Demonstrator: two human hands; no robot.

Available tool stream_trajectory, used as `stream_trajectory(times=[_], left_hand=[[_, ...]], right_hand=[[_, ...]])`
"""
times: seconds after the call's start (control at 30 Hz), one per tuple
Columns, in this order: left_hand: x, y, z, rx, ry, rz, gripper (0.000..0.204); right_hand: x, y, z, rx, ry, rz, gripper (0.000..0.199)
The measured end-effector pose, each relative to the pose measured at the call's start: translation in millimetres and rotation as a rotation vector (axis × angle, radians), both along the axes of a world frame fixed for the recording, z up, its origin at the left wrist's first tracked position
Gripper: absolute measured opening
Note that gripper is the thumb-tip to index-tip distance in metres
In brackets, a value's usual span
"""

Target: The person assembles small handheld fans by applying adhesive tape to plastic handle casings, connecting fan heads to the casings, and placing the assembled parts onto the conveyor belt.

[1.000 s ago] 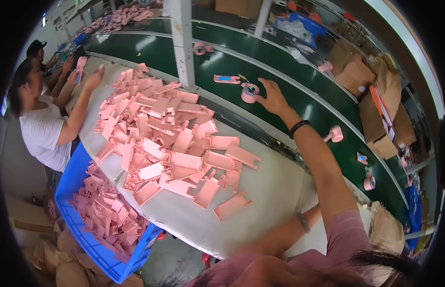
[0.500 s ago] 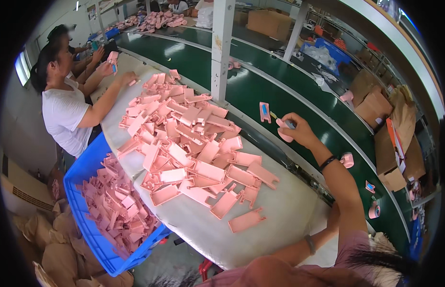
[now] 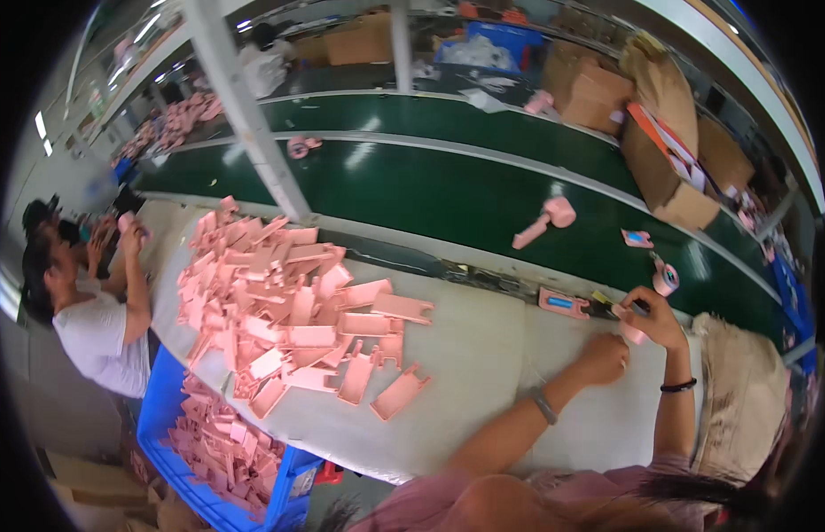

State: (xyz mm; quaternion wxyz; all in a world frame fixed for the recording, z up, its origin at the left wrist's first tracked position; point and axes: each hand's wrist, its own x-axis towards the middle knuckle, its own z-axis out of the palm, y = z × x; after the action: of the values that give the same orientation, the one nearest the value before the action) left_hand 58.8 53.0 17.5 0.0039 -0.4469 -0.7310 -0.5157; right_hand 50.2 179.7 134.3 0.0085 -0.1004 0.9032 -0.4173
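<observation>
My right hand [image 3: 658, 319], with a dark bracelet on its wrist, is closed on a pink rounded part [image 3: 635, 332] at the belt-side edge of the table. Thin yellowish leads [image 3: 602, 299] run from beside that part towards a pink casing [image 3: 565, 303] with a blue cylinder in it. The casing is at the belt's near edge, left of my fingers. My left hand [image 3: 606, 358], a grey band on its wrist, is curled shut just below and left of the pink part. What its fingers hold, if anything, is hidden.
A heap of pink half-shells [image 3: 297, 310] covers the table's left part. A blue crate [image 3: 160, 417] of pink pieces stands below. Pink assemblies [image 3: 559, 213] lie on the green conveyor [image 3: 430, 186]. A post [image 3: 248, 115] rises behind the heap. A co-worker [image 3: 102, 319] sits at left.
My right hand has drawn back from over the conveyor to the table edge, bringing the pink part and wired casing. My left hand has come into sight beside it. The view has swung right.
</observation>
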Motion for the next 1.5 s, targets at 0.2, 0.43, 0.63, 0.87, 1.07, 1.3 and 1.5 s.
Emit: stream_trajectory(times=[0.2, 0.43, 0.63, 0.87, 1.07, 1.3, 1.5], left_hand=[[-25, -21, 9, 0.026, -0.436, -0.183, 0.013], [-22, -9, 9, -0.059, 0.203, 0.271, 0.055], [-11, -12, 2, -0.362, 0.372, 0.403, 0.061], [-9, -17, 17, -0.395, 0.034, 0.512, 0.070], [-14, -17, 11, -0.332, 0.273, 0.627, 0.085], [-18, -23, 14, -0.455, -0.058, 0.610, 0.071], [-25, -30, 23, -0.298, -0.340, 0.532, 0.041]], right_hand=[[34, 12, -36, 0.693, -0.110, -0.333, 0.035], [51, 22, -50, 0.547, -0.018, -0.385, 0.035], [49, 18, -54, 0.313, -0.091, -0.414, 0.030], [44, 10, -54, 0.491, -0.142, -0.373, 0.018], [51, 7, -39, 0.243, -0.124, -0.132, 0.016], [51, 10, -41, 0.011, -0.169, -0.012, 0.014], [52, 14, -39, -0.034, -0.165, -0.120, 0.010]])
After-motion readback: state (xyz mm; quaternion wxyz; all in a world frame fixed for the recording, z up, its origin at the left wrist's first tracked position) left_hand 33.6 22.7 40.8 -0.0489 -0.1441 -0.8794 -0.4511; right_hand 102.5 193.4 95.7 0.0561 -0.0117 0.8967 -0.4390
